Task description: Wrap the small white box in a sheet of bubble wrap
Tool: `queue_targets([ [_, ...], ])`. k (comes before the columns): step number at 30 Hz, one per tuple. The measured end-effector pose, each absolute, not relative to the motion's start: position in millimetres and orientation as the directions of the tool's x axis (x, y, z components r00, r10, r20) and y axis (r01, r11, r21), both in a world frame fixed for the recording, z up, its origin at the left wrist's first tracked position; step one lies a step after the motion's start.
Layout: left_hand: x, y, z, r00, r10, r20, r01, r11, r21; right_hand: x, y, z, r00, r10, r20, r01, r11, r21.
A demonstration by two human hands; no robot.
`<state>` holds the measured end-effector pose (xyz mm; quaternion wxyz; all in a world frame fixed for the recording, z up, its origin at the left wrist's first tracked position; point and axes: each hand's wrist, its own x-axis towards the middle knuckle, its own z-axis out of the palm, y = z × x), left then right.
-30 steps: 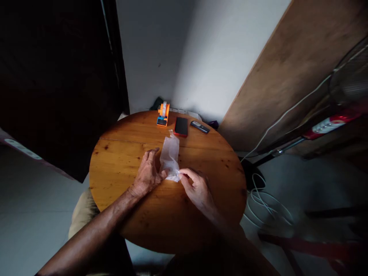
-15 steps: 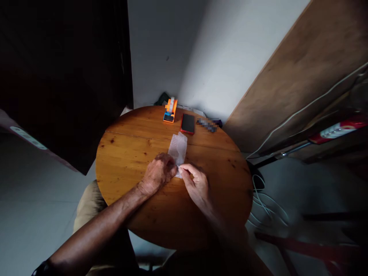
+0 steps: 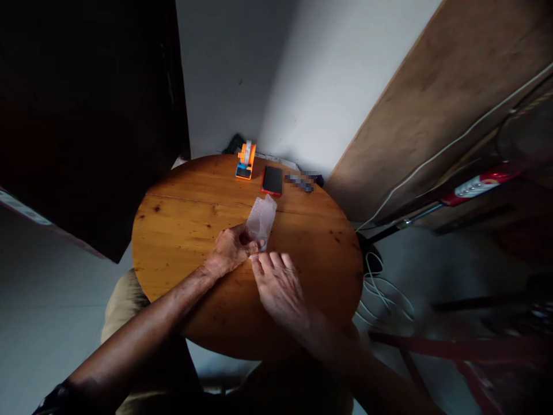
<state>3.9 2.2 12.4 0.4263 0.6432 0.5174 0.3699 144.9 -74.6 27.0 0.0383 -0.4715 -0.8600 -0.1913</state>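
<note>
Wooden table | left grip pinching plastic wrap | right hand now flatter, hold unclear

On the tabletop before you, your left hand is at the plastic sheet's near left, your right hand at its near end, phone behind the sheet, tape dispenser left of the phone, blurred item right, wall beyond.

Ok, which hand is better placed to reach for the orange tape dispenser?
Probably the left hand: it sits farther up the table, nearer the orange tape dispenser. The right hand lies closer to the near edge. Both are at the clear plastic wrap's near end.
</note>
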Motion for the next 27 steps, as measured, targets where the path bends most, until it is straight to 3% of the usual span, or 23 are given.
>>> queue_targets([
  [3,8,5,10,0.155,0.987,0.030,0.389,-0.089,0.917,152,-79,32,-0.583,0.776,0.239,0.811,0.541,0.224],
  [6,8,4,10,0.156,0.987,0.042,0.413,-0.104,0.905,175,-76,43,-0.576,0.750,0.327,0.779,0.624,-0.058],
  [9,8,3,10,0.174,0.983,0.054,0.441,-0.127,0.888,196,-60,49,-0.354,0.834,0.423,0.823,0.493,-0.283],
  [12,8,0,10,0.177,0.982,0.069,0.466,-0.145,0.873,198,-39,44,-0.368,0.865,0.341,0.814,0.477,-0.332],
  [18,9,-12,15,0.175,0.958,0.229,0.656,-0.287,0.698,183,-15,40,-0.432,0.860,0.273,0.842,0.493,-0.220],
  [21,9,-14,15,0.243,0.921,0.303,0.689,-0.384,0.615,191,-8,42,-0.436,0.850,0.295,0.775,0.521,-0.357],
  [24,9,-12,12,0.302,0.896,0.325,0.683,-0.441,0.582,205,3,37,-0.218,0.941,0.259,0.647,0.338,-0.684],
  [27,8,-10,9,0.309,0.887,0.343,0.675,-0.459,0.578,214,16,28,0.006,0.999,-0.032,0.428,-0.031,-0.903],
])
